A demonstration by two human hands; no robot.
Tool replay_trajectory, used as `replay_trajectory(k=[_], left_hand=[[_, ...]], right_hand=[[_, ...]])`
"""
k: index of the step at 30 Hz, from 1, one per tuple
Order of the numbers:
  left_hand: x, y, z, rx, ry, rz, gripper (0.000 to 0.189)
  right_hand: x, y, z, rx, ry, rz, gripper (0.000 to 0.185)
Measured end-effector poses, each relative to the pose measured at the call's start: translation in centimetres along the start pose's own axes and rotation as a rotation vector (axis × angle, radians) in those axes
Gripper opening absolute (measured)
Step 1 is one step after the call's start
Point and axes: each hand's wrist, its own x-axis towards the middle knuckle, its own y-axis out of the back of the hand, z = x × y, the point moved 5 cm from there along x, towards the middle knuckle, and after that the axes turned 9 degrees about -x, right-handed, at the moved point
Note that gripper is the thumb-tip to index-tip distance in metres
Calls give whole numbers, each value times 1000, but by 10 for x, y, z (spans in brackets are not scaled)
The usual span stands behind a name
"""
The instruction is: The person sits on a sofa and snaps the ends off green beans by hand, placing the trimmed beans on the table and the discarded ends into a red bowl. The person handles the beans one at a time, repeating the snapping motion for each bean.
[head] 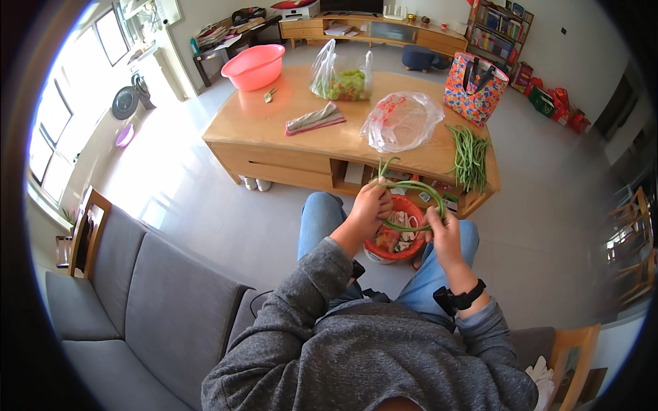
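Several long green beans form a loop between my hands, above a red-lined waste bin that stands between my knees with scraps inside. My left hand grips one part of the loop, and bean tips stick up past its fingers. On the other side, my right hand pinches the loop with thumb and fingers. A pile of long beans lies at the right end of the wooden coffee table. Left of that pile rests a crumpled clear plastic bag with red print.
On the table stand a pink basin, a plastic bag of green grapes and a floral tote bag. A folded cloth and small bean scraps lie there too. A grey sofa is at the left.
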Motion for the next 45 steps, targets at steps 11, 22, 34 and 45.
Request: replay_trajectory(k=[11,22,34,45], left_hand=[[-10,-4,16,238,-150,44,23],[-14,-28,0,296,-154,-62,35],[-16,-27,-19,330,-30,11,17],[-15,-15,-24,403,124,-54,17]], right_hand=[[17,39,-11,24,85,230,19],[9,-18,-4,-438,136,-129,28],[5,-33,3,-598,36,-288,26],[23,-4,-63,-890,852,6,17]])
